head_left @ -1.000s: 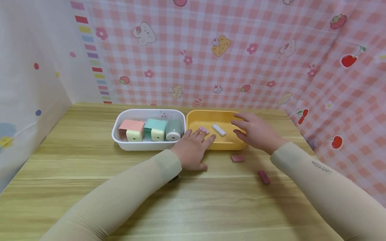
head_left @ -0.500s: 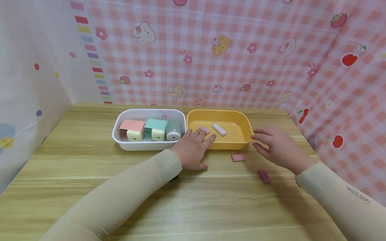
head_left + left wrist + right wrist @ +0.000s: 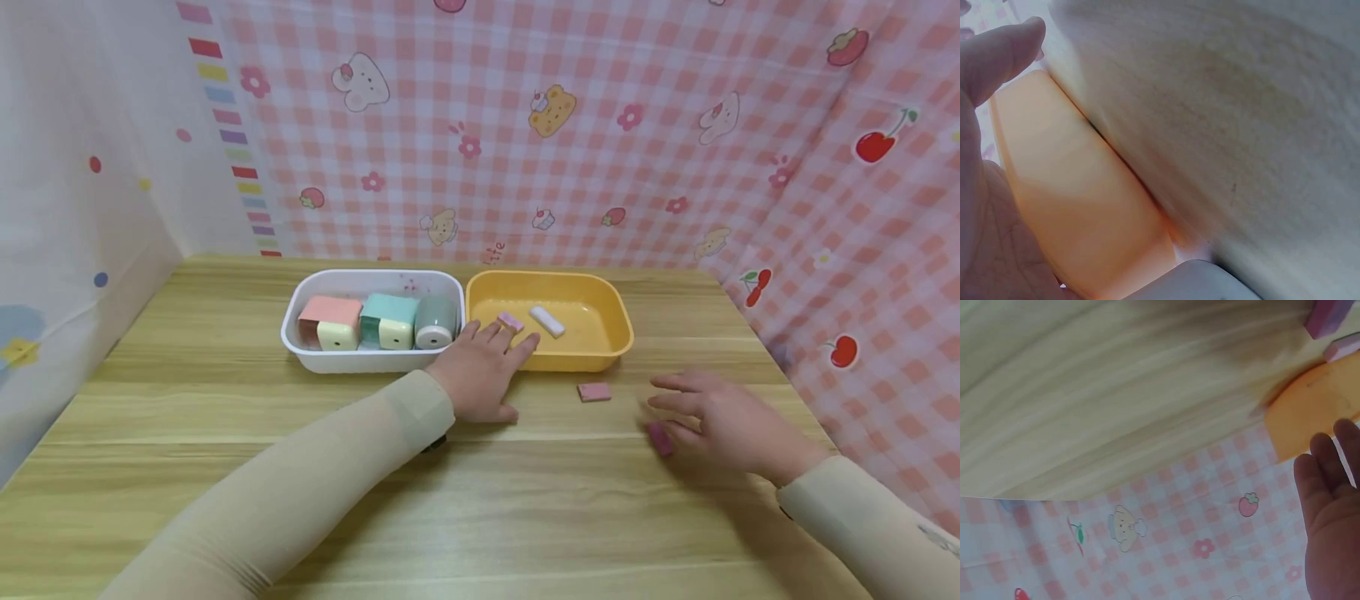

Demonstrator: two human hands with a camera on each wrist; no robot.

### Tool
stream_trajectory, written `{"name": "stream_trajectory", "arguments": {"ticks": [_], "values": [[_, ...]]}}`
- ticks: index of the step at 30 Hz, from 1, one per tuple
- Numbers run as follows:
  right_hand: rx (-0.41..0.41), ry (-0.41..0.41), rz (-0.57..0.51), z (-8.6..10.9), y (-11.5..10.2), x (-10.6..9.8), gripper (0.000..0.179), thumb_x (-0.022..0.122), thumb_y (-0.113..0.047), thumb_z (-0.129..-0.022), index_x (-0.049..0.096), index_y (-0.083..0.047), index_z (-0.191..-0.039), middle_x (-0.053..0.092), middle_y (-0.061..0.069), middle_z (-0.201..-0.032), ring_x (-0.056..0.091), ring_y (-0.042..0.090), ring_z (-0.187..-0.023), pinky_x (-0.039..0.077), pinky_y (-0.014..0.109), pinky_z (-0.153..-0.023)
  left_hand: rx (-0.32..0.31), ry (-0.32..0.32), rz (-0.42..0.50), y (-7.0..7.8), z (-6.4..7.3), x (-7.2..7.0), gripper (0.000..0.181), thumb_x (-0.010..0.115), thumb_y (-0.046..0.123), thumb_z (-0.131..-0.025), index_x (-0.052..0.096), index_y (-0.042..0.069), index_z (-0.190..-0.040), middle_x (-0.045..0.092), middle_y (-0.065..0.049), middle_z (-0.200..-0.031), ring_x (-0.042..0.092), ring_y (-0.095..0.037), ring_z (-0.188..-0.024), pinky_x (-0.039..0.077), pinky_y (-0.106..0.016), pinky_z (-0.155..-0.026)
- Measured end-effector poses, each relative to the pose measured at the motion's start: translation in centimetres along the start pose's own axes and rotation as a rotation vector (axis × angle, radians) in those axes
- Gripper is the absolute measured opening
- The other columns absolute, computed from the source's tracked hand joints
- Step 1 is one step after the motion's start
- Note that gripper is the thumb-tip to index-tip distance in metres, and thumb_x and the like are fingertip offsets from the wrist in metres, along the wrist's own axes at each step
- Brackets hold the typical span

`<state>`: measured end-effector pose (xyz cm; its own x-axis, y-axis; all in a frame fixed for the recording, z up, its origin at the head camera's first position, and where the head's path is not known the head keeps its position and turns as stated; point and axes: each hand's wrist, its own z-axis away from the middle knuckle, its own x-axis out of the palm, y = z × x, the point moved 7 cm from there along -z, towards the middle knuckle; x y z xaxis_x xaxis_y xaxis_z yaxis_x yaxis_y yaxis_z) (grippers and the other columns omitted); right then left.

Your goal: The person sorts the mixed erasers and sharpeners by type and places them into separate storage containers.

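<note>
My left hand (image 3: pixel 480 375), fingers spread, rests over the front rim of the yellow tray (image 3: pixel 581 362). Inside that tray lie a white eraser (image 3: pixel 547 322) and a small pinkish-purple eraser (image 3: pixel 511 322), the latter just past my left fingertips. My right hand (image 3: pixel 738 427) hovers at the right with fingers loosely extended, holding nothing. Its thumb overlaps a dark pink eraser (image 3: pixel 660 438) on the table in the head view. A lighter pink eraser (image 3: pixel 594 392) lies flat in front of the tray. In the right wrist view, the dark pink eraser (image 3: pixel 1329 317) shows beyond the fingertips.
A white tray (image 3: pixel 375 362) stands against the yellow one on the left. It holds a pink pencil sharpener (image 3: pixel 333 310), a green one and a grey one. Checked cloth (image 3: pixel 495 183) hangs behind the wooden table (image 3: pixel 487 517) and along its right side.
My right hand has come out from over the yellow tray, moving right and toward me to the dark pink eraser. My left hand has stayed in place.
</note>
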<state>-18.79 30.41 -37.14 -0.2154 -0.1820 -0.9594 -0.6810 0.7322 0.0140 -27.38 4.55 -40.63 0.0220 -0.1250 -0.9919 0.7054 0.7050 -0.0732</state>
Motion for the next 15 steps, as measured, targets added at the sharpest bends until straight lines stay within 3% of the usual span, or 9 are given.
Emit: {"name": "stream_trajectory", "arguments": {"ticks": [7, 15], "values": [[0.018, -0.133, -0.008, 1.5, 0.0, 0.9, 0.041, 0.087, -0.02, -0.085, 0.079, -0.017, -0.125, 0.076, 0.009, -0.13, 0.072, 0.033, -0.118, 0.058, 0.055, -0.097, 0.0, -0.004, 0.002, 0.1, 0.0, -0.2, 0.111, 0.07, 0.072, -0.088, 0.016, 0.021, -0.171, 0.028, -0.015, -0.173, 0.029, -0.034, -0.16, 0.022, -0.058, -0.131], [-0.064, -0.156, -0.01, 2.2, -0.1, 1.5, 0.047, 0.089, -0.02, -0.081, 0.078, -0.016, -0.127, 0.077, 0.006, -0.127, 0.072, 0.031, -0.115, 0.058, 0.054, -0.096, -0.001, -0.006, -0.004, 0.1, 0.1, -0.2, 0.11, 0.069, 0.072, -0.088, 0.016, 0.021, -0.171, 0.029, -0.014, -0.173, 0.03, -0.034, -0.16, 0.022, -0.058, -0.131]]}}
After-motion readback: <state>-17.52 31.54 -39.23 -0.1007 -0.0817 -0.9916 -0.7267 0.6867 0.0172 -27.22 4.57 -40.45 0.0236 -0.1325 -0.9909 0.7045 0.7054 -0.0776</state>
